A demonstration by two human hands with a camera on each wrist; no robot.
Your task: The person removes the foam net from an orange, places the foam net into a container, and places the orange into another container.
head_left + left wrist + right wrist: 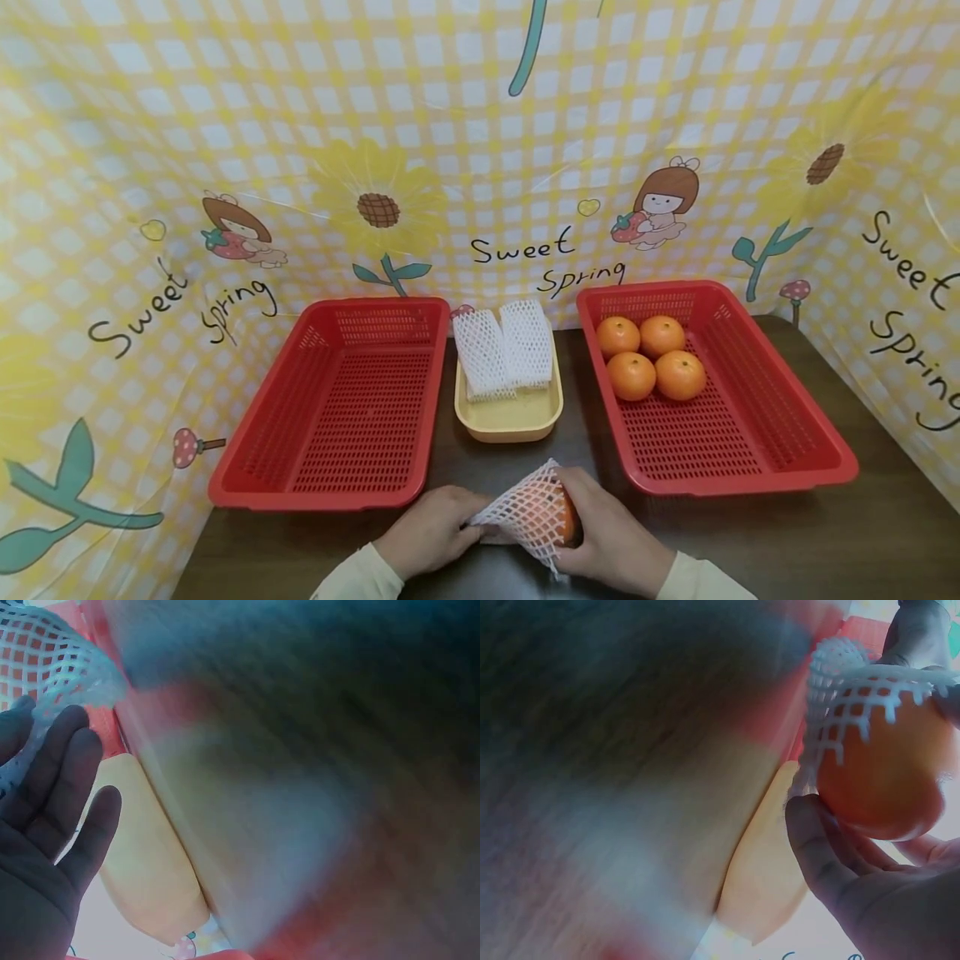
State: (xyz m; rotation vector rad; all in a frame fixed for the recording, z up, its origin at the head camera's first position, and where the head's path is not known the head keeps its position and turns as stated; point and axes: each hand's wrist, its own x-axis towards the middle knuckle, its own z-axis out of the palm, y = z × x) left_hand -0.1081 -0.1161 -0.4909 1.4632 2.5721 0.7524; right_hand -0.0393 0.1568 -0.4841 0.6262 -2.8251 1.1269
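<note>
An orange (885, 776) sits partly inside a white foam net sleeve (525, 510), low over the near part of the table. My right hand (611, 533) grips the orange from the right, its fingers and thumb around the fruit and the net's edge. On the left, my left hand (438, 529) pinches the narrow, gathered end of the net between thumb and fingers. In the left wrist view the net (56, 664) lies against those fingertips. The right wrist view shows the orange's lower side bare of net.
A red basket (322, 500) stands at left. The red basket (750, 483) at right holds several oranges (680, 375). Between them a yellow tray (510, 429) bears folded white foam nets (527, 346). A patterned cloth (480, 125) hangs behind the dark table (817, 533).
</note>
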